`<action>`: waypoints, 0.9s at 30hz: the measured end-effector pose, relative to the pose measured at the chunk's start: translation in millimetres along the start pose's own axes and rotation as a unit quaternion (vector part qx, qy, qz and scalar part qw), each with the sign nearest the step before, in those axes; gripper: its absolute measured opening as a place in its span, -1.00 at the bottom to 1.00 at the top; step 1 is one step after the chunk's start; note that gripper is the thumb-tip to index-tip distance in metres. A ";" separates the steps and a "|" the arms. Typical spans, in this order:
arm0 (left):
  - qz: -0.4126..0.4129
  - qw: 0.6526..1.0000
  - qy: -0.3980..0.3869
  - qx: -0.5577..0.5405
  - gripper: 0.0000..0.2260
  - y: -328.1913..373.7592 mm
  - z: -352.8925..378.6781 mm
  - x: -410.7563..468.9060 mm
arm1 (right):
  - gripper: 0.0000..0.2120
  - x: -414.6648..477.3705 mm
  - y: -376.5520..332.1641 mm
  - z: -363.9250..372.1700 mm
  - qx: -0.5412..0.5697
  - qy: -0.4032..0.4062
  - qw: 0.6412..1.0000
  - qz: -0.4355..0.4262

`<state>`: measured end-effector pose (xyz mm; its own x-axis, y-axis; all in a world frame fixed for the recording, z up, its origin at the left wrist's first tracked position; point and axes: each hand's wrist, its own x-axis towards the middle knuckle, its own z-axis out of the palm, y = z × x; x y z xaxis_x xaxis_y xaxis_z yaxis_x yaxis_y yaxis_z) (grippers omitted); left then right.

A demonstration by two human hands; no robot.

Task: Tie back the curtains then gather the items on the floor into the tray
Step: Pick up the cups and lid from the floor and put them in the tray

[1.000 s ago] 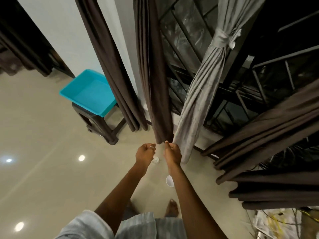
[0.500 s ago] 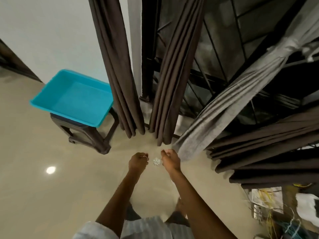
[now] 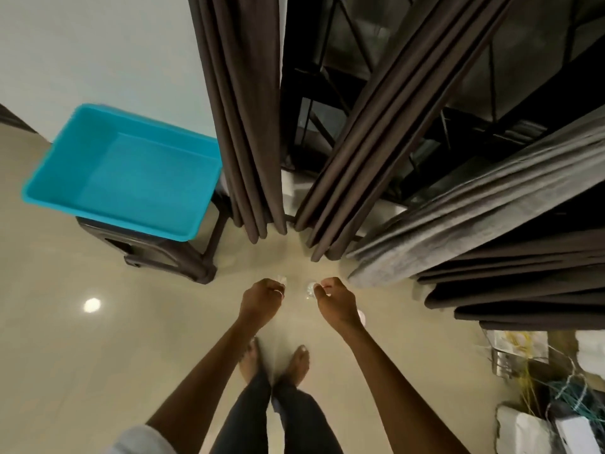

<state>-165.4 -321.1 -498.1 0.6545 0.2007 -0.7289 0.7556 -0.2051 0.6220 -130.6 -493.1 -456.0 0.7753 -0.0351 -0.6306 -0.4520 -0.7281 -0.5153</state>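
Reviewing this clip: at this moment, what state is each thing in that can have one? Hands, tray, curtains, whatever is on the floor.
left hand: closed around a small clear item, mostly hidden
right hand: pinching a small clear item at the fingertips
blue tray: on the dark stool, nothing inside
brown curtains: hanging loose in folds, no tie visible
grey curtain: bunched, its end hanging free
white item: on the floor, mostly behind the right wrist

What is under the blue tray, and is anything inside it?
The blue tray rests on a dark stool standing on the floor. Inside, only the bare blue bottom is visible; no items yet. The tray covers the stool's seat, so that cannot be seen.
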 end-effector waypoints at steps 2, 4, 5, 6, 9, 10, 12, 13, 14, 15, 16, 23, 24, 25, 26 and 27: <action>0.006 1.000 -0.001 0.019 -0.74 -8.0 0.6 22.7 | -0.70 22.6 6.7 16.1 -0.008 -0.018 1.000 -0.006; 0.001 1.000 0.004 0.029 -0.72 -20.4 5.7 49.9 | -0.70 47.0 18.9 37.7 -0.006 -0.032 0.999 -0.005; -0.005 0.999 0.006 0.033 -0.71 -27.3 9.0 64.1 | -0.70 60.3 26.6 49.7 -0.002 -0.040 0.999 -0.005; -0.009 0.999 0.004 0.039 -0.72 -35.6 13.1 80.1 | -0.69 74.7 35.0 62.1 0.000 -0.051 0.999 -0.004; -0.022 0.998 -0.001 0.054 -0.73 -67.7 28.4 126.7 | -0.66 115.9 62.6 97.0 -0.012 -0.091 0.996 -0.004; -0.026 0.998 -0.001 0.059 -0.72 -78.4 34.4 140.3 | -0.65 129.3 72.3 107.1 -0.013 -0.102 0.995 -0.002; -0.036 0.997 -0.005 0.069 -0.72 -98.8 47.8 166.5 | -0.65 156.1 92.5 126.1 -0.016 -0.114 0.993 0.005; -0.042 0.996 -0.008 0.073 -0.72 -109.4 54.7 178.5 | -0.65 169.3 103.0 135.8 -0.020 -0.118 0.993 0.009; -0.046 0.996 -0.012 0.077 -0.72 -120.0 61.3 189.6 | -0.65 181.8 113.0 144.7 -0.024 -0.121 0.992 0.012; -0.048 0.995 -0.017 0.082 -0.74 -131.1 68.0 201.6 | -0.65 194.5 122.7 153.6 -0.029 -0.123 0.992 0.013; -0.050 0.995 -0.022 0.089 -0.76 -142.5 74.9 215.1 | -0.64 207.6 132.5 162.8 -0.034 -0.124 0.992 0.012; -0.057 0.990 0.006 0.132 -0.79 -213.1 120.0 311.3 | -0.65 295.7 193.9 229.7 -0.053 -0.122 0.991 0.008; -0.055 0.988 0.011 0.144 -0.75 -221.4 125.3 324.8 | -0.65 307.4 201.7 240.2 -0.056 -0.123 0.991 0.006; -0.050 0.987 0.013 0.153 -0.72 -230.3 130.9 338.3 | -0.65 318.2 209.5 250.4 -0.061 -0.124 0.990 0.002; -0.046 0.986 0.015 0.158 -0.69 -238.6 136.4 351.9 | -0.64 329.3 217.0 260.2 -0.067 -0.125 0.990 -0.002; -0.045 0.986 0.018 0.159 -0.67 -246.8 141.1 365.5 | -0.63 339.9 223.6 270.0 -0.072 -0.127 0.989 -0.004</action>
<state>-116.1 -332.4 -958.4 0.5900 0.2645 -0.7629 0.7683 -0.4745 0.4296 -87.3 -483.0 -942.2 0.6345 0.1308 -0.7618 -0.3648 -0.8182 -0.4444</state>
